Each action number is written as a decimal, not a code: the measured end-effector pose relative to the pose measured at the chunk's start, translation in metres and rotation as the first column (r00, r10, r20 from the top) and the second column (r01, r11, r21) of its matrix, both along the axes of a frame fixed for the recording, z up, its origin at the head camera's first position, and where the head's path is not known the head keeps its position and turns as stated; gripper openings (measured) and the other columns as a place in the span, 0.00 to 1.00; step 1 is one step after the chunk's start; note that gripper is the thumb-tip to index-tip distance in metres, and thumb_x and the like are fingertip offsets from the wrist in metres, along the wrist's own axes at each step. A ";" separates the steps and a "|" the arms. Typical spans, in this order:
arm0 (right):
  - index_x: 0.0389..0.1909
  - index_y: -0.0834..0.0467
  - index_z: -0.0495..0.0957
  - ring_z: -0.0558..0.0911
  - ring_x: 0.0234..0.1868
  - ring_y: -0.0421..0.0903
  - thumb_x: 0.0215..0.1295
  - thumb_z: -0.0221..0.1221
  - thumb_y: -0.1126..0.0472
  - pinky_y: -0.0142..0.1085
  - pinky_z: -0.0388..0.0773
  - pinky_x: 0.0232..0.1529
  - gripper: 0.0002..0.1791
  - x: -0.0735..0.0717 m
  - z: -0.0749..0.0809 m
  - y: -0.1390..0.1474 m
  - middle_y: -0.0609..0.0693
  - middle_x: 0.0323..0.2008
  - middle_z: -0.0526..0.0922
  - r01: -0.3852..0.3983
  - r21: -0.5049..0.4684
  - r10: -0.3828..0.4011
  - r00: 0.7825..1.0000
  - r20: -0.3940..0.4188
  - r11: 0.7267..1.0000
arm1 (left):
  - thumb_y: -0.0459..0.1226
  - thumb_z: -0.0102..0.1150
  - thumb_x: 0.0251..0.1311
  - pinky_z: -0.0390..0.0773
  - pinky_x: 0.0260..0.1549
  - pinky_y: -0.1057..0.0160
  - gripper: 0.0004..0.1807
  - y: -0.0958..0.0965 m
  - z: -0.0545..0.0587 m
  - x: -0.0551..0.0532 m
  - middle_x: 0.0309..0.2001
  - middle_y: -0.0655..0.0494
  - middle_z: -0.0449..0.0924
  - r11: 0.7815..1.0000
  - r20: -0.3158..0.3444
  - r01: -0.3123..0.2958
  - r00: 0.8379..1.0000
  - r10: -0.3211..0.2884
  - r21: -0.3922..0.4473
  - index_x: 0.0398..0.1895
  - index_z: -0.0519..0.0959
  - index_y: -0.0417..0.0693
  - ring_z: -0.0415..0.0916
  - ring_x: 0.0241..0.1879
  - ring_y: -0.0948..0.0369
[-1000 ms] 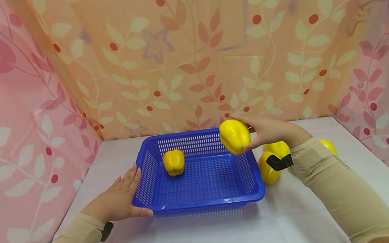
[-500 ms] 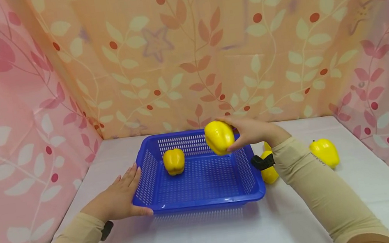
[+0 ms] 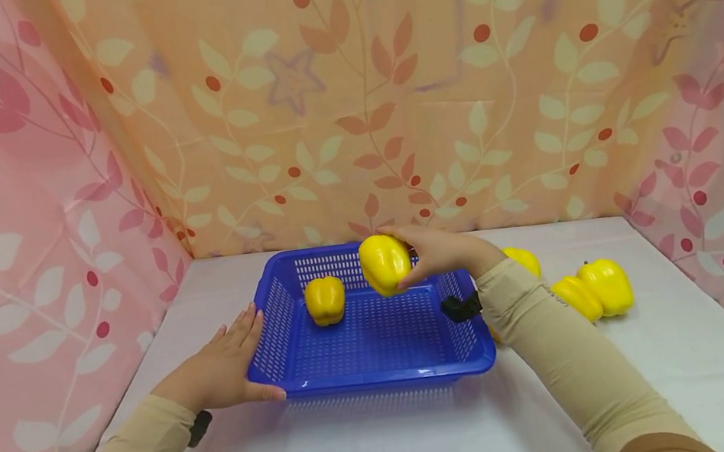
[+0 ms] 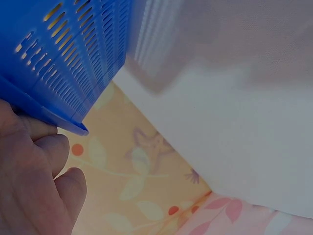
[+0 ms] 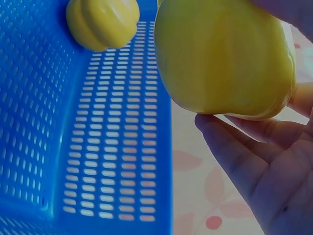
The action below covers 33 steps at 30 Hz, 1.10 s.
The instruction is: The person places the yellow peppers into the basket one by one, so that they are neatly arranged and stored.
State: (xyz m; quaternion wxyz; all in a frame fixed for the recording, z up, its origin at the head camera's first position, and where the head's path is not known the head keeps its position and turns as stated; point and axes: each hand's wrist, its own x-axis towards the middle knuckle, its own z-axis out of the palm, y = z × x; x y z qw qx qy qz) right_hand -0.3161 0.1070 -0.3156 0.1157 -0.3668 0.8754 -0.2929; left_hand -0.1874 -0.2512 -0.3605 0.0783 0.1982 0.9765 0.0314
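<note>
Over the back part of a blue plastic basket [image 3: 390, 378], my right hand [image 3: 442, 249] grips a yellow bell pepper [image 3: 385, 264] between thumb and fingers. The right wrist view has this held bell pepper [image 5: 225, 58] large and close, fingertips against its surface. Another yellow bell pepper [image 3: 326, 300] stands inside the basket, towards the left. My left hand [image 3: 225, 365] rests on the basket's left rim with its fingers extended. From the left wrist, the fingers [image 4: 51, 147] show beside the slotted basket wall [image 4: 68, 63].
Right of the basket, several more yellow bell peppers [image 3: 605, 287] lie on the white-covered table [image 3: 393, 445], partly hidden by my right forearm. A flowered orange curtain [image 3: 345, 105] hangs behind, and pink flowered cloth [image 3: 22, 227] closes in the sides.
My right hand has carried the bell pepper leftward, from the basket's right rim to above its back middle. More peppers on the right are uncovered. The left hand stays in place.
</note>
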 end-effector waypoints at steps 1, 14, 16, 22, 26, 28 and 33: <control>0.68 0.48 0.54 0.71 0.50 0.45 0.42 0.71 0.50 0.40 0.72 0.52 0.52 0.000 -0.001 -0.002 0.46 0.56 0.67 -0.003 -0.008 0.004 1.000 0.011 1.000 | 0.73 0.53 0.34 0.44 0.63 0.40 0.69 0.000 0.000 0.000 0.70 0.36 0.37 1.000 0.000 0.000 1.000 0.000 0.000 0.69 0.43 0.32 0.37 0.69 0.42; 0.68 0.49 0.54 0.71 0.49 0.44 0.42 0.72 0.53 0.37 0.72 0.51 0.51 -0.013 -0.017 -0.025 0.45 0.55 0.68 0.003 -0.001 -0.003 0.999 0.052 1.000 | 0.73 0.53 0.35 0.44 0.63 0.40 0.69 -0.001 -0.002 -0.001 0.71 0.36 0.36 1.000 0.000 0.003 1.000 -0.003 -0.003 0.69 0.42 0.31 0.37 0.69 0.42; 0.68 0.49 0.54 0.71 0.49 0.44 0.42 0.72 0.52 0.37 0.71 0.52 0.52 -0.013 -0.019 -0.028 0.45 0.56 0.68 0.020 0.008 -0.021 0.998 0.052 1.000 | 0.73 0.53 0.35 0.44 0.63 0.40 0.69 0.000 -0.001 -0.001 0.70 0.36 0.37 1.000 -0.002 0.004 1.000 -0.004 -0.001 0.69 0.43 0.31 0.37 0.69 0.42; 0.69 0.54 0.53 0.69 0.54 0.46 0.42 0.72 0.51 0.38 0.66 0.58 0.54 -0.019 -0.025 -0.034 0.51 0.61 0.65 0.009 0.018 -0.009 1.000 0.000 1.000 | 0.73 0.54 0.35 0.44 0.63 0.40 0.69 0.000 -0.001 -0.001 0.70 0.36 0.37 1.000 -0.004 0.002 1.000 -0.002 -0.001 0.69 0.43 0.31 0.38 0.69 0.42; 0.69 0.57 0.53 0.68 0.55 0.47 0.41 0.72 0.51 0.38 0.64 0.60 0.54 -0.022 -0.030 -0.038 0.53 0.62 0.64 0.010 0.016 -0.010 1.000 -0.004 1.000 | 0.72 0.54 0.35 0.44 0.63 0.40 0.69 0.000 -0.001 -0.001 0.71 0.36 0.37 1.000 -0.003 0.000 1.000 0.000 -0.001 0.69 0.43 0.32 0.37 0.69 0.42; 0.68 0.59 0.53 0.67 0.55 0.47 0.42 0.72 0.51 0.38 0.64 0.60 0.54 -0.024 -0.032 -0.039 0.53 0.62 0.64 0.009 0.018 -0.009 1.000 -0.004 1.000 | 0.73 0.54 0.35 0.44 0.63 0.40 0.69 0.000 -0.002 -0.001 0.71 0.36 0.37 1.000 -0.003 0.000 1.000 0.000 -0.001 0.69 0.43 0.32 0.37 0.69 0.42; 0.68 0.60 0.53 0.67 0.56 0.48 0.42 0.72 0.51 0.40 0.62 0.62 0.53 -0.028 -0.038 -0.043 0.54 0.62 0.64 0.011 0.042 -0.012 1.000 0.013 0.999 | 0.73 0.54 0.35 0.43 0.63 0.40 0.69 0.000 -0.003 -0.002 0.71 0.37 0.36 1.000 -0.003 -0.003 1.000 0.003 -0.003 0.69 0.43 0.32 0.37 0.69 0.43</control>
